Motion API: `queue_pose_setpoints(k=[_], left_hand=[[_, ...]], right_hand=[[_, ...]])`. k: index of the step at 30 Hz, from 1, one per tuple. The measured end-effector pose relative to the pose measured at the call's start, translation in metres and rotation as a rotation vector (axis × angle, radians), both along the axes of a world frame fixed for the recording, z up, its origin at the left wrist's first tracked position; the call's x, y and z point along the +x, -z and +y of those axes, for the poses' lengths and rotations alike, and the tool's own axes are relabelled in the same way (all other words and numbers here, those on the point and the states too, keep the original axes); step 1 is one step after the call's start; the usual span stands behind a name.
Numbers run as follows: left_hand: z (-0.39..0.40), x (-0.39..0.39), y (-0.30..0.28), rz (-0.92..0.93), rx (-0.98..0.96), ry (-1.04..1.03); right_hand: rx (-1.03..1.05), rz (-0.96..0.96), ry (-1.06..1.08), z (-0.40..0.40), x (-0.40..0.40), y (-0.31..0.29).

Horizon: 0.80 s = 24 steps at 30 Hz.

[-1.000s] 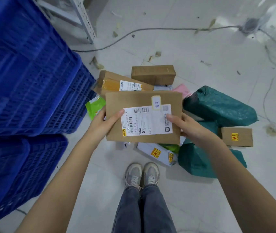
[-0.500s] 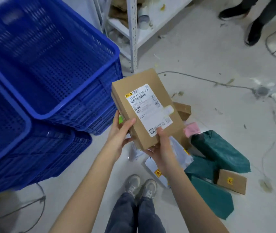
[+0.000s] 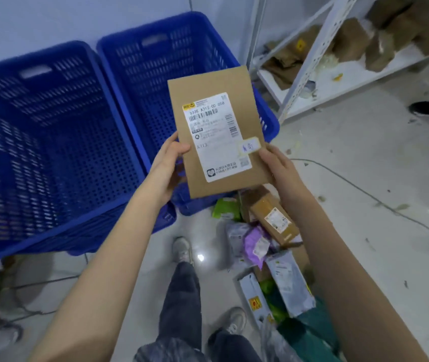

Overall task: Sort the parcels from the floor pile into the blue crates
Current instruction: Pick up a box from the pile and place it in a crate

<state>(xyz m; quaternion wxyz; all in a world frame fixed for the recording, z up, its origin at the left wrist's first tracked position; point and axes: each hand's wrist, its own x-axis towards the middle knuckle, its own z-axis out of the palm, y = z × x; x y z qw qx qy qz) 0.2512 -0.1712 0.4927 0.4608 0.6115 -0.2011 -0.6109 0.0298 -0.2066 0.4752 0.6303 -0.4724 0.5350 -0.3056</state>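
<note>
Brown cardboard parcel [image 3: 218, 131] held upright over the near rim of the right blue crate [image 3: 156, 61], label facing up. Left hand [image 3: 167, 165] gripping its 9 o'clock edge, thumb on the face; right hand [image 3: 277, 165] pinching the 4 o'clock corner. Best read the label code first, then lower flat into the matching crate, left blue crate [image 3: 51, 142] at 9 o'clock. Floor pile [image 3: 268, 246] at 5 o'clock.
</note>
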Motion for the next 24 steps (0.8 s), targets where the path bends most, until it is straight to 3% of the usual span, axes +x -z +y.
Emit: queue_pose_setpoints(k=[4, 8, 19, 22, 24], left_hand=[[-0.031, 0.064, 0.006, 0.117, 0.035, -0.022], [-0.063, 0.123, 0.015, 0.09, 0.057, 0.008], [-0.117, 0.167, 0.071, 0.147, 0.105, 0.08], [-0.126, 0.171, 0.085, 0.082, 0.141, 0.121], [-0.136, 0.171, 0.097, -0.094, 0.168, 0.221]], right_hand=[[0.014, 0.062, -0.071, -0.047, 0.073, -0.005], [0.061, 0.129, -0.129, -0.082, 0.129, 0.001], [0.217, 0.275, -0.191, -0.149, 0.176, 0.044], [0.287, 0.331, -0.227, -0.163, 0.181, 0.068], [0.329, 0.369, -0.258, -0.174, 0.182, 0.087]])
